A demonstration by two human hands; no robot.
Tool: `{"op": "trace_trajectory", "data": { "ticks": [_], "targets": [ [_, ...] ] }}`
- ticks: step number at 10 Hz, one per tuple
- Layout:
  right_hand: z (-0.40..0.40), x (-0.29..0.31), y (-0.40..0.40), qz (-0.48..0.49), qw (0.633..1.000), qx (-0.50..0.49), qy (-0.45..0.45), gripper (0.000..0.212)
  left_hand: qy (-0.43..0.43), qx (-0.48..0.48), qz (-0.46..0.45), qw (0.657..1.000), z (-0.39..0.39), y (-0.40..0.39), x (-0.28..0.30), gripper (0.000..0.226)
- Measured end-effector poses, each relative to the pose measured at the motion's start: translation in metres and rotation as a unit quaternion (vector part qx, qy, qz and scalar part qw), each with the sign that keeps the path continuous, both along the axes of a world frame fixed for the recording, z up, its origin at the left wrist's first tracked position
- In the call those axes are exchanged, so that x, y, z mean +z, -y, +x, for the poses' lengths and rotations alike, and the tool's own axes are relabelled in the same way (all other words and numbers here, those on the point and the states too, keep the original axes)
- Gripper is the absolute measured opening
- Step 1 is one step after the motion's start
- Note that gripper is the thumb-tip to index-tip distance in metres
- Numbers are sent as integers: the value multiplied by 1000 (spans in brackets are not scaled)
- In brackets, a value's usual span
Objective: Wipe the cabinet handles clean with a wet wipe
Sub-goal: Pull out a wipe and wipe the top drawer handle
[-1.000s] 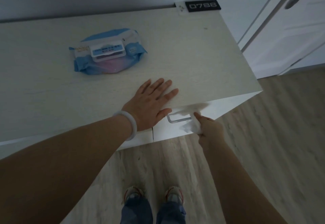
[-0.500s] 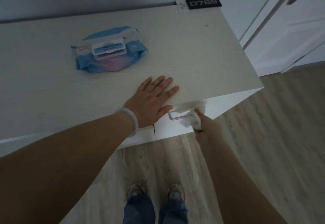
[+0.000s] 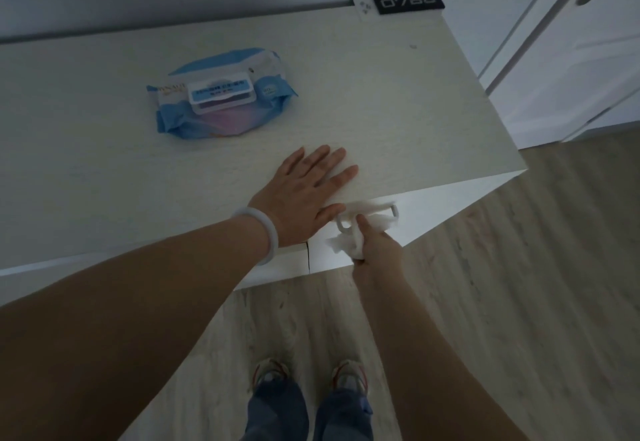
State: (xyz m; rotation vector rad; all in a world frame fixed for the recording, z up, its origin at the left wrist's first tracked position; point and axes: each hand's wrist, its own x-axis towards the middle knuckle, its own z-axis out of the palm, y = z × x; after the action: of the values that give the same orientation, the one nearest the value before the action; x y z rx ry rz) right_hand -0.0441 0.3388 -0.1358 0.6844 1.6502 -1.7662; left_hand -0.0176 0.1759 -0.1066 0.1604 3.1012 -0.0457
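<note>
We note the left hand (image 3: 304, 194) lying flat, fingers straight and slightly spread, palm down on the pale wood-grain surface (image 3: 398, 101) of the cabinet, close to its front edge; it holds nothing. A pale bracelet (image 3: 258, 229) sits on that wrist. The right hand (image 3: 375, 243) reaches in from below at the cabinet front, its grip curled around a crumpled white wet wipe (image 3: 346, 243), thumb pointing up against the metal handle (image 3: 367, 215). We see the wipe draped over the handle's bar, with a loose bunch hanging below and left of the hand; the handle's right end shows bare. The handle is mounted on the white door front just under the surface edge, just beside the left thumb. A blue pack of wipes (image 3: 221, 94) lies on the surface, well apart from both hands, its lid flap closed. At the back right corner stands a black plate (image 3: 408, 1) reading 0788. Below, we record wood-look floor (image 3: 519, 302) and two shoes (image 3: 270, 374).
</note>
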Motion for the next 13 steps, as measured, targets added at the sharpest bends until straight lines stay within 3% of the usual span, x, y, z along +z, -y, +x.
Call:
{"op": "trace_trajectory", "data": {
  "ticks": [1,3,5,6,7,8,9,10,11,12,13],
  "targets": [
    [10,2,10,-3,1000,-4,26,17,0,0,0,1000,1,0,1,67],
    [-1,2,-2,32,999,-29,-30,17,-5,1,4,1000,0,1,0,65],
    [30,-12,41,87,991,93,-28,17,-1,4,12,1000,0,-1,2,66],
    [28,-11,31,31,995,85,-34,16,-5,0,14,1000,1,0,1,65],
    [23,-10,14,-98,995,-11,-10,24,-12,-3,16,1000,0,1,-1,64],
    [20,-2,4,-274,960,-46,-14,38,-12,-5,14,1000,0,1,-2,64],
    [24,1,3,-282,959,-26,-29,37,-13,-4,16,1000,0,2,-2,64],
    [23,3,13,-151,987,-36,-37,25,-9,-2,13,1000,0,1,-1,64],
    [16,0,19,-109,992,-60,-14,21,-6,-5,12,1000,0,1,-1,64],
    [13,1,15,-157,983,-94,24,8,-9,-5,10,1000,0,2,-1,64],
    [8,2,9,-130,986,-84,62,4,-8,-5,15,1000,1,2,-1,64]
  ]
}}
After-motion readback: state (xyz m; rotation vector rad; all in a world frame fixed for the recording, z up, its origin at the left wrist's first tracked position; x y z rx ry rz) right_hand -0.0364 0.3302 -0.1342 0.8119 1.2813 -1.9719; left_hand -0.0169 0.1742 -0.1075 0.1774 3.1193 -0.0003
